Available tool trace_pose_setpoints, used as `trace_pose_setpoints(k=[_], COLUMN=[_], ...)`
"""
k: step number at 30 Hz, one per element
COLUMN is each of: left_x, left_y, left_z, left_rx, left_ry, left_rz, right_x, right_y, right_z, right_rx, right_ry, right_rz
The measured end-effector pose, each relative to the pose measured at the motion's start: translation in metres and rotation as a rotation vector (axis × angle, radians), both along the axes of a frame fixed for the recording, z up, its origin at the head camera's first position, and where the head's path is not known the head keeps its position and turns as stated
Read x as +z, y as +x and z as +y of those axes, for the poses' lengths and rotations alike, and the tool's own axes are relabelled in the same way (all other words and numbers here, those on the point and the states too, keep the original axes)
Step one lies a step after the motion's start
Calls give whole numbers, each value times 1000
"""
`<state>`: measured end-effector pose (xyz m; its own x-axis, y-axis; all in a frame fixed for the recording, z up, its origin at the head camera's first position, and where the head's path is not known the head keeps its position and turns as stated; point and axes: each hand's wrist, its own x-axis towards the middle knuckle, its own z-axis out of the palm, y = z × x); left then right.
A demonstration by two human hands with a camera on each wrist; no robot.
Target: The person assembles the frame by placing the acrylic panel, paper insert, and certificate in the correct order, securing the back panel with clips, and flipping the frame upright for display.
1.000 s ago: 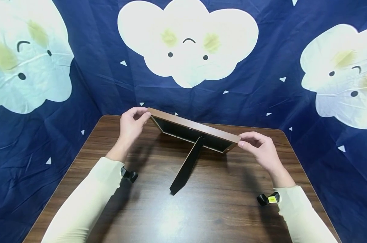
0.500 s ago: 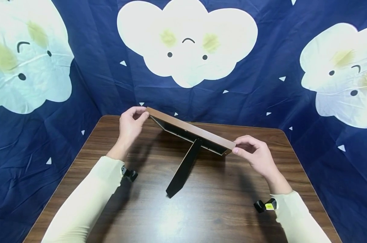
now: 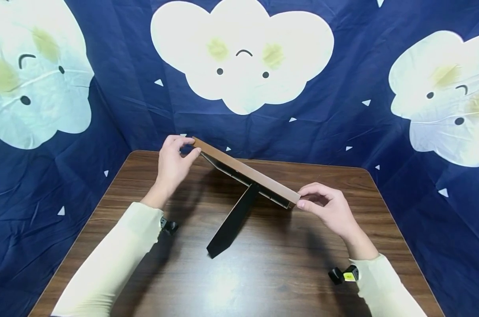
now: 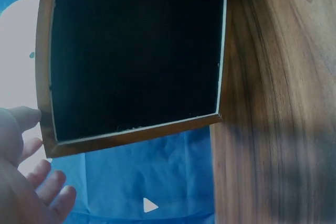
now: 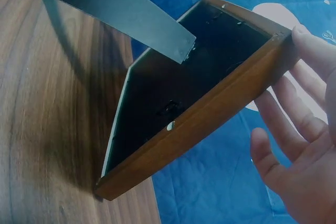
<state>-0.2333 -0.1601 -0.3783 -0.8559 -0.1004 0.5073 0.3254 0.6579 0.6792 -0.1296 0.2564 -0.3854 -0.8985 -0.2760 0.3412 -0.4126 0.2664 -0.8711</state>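
Note:
A brown wooden picture frame (image 3: 243, 169) stands on the table at a slant, its black back (image 4: 136, 56) turned toward me. From that back a black easel leg (image 3: 233, 222) reaches down to the tabletop. My left hand (image 3: 172, 164) pinches the upper left corner between thumb and index finger. At the upper right corner, my right hand (image 3: 328, 209) holds the edge the same way. In the right wrist view the other fingers (image 5: 286, 121) of that hand are spread behind the frame. The front of the picture frame is hidden.
The wooden tabletop (image 3: 263, 273) has rounded far corners. A dark blue cloth (image 3: 144, 110) with white clouds hangs close behind it and along both sides. Small black cameras (image 3: 169, 226) are worn at both wrists.
The picture frame has turned, its right end coming nearer to me and leftward along with my right hand. The foot of the easel leg has shifted left. My left hand has barely moved.

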Motion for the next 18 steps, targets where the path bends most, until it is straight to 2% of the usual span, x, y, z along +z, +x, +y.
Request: trace_pose_setpoints(k=[5, 11, 14, 18], left_x=[2, 5, 9, 17], left_y=[6, 17, 22, 30], left_z=[6, 17, 23, 32], left_rx=[-62, -153, -186, -213], left_ry=[-115, -176, -192, -189], left_rz=[41, 92, 76, 1], right_x=[2, 5, 8, 11], right_y=[4, 9, 10, 11], right_z=[-5, -12, -16, -21], right_rx=[27, 72, 93, 118], right_ry=[-3, 12, 29, 62], right_rz=[6, 21, 36, 48])
